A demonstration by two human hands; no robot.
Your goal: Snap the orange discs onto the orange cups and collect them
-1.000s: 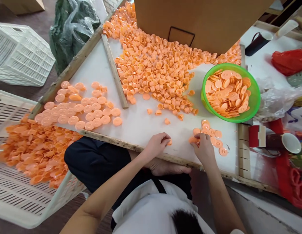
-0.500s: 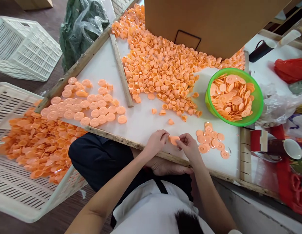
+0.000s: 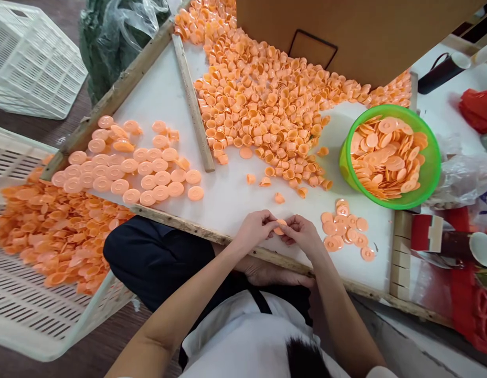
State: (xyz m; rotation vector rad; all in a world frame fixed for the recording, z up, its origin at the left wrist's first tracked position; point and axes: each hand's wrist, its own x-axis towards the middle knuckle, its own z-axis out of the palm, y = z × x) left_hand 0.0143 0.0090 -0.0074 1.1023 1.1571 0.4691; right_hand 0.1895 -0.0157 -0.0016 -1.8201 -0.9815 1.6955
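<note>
Near the table's front edge, my left hand (image 3: 256,229) and my right hand (image 3: 302,234) meet around one orange plastic disc (image 3: 281,226). Fingertips of both hands pinch it from opposite sides; whether a small cup is joined beneath it is hidden. Just beyond my fingers lies a loose orange cup (image 3: 279,198). Flat orange discs (image 3: 341,227) are scattered to the right of my right hand. Behind them a green bowl (image 3: 435,152) holds many more discs. A large heap of small orange cups (image 3: 263,105) spreads over the back of the table.
Rows of orange disc-topped pieces (image 3: 149,181) lie at the left, beside a wooden strip (image 3: 194,105). A white crate (image 3: 42,336) of orange pieces stands lower left. A cardboard box (image 3: 353,37) rises behind the heap. Cups, including a dark mug (image 3: 459,247), are at the right.
My hands have drawn closer together around the disc, which now faces up more. The view has shifted slightly.
</note>
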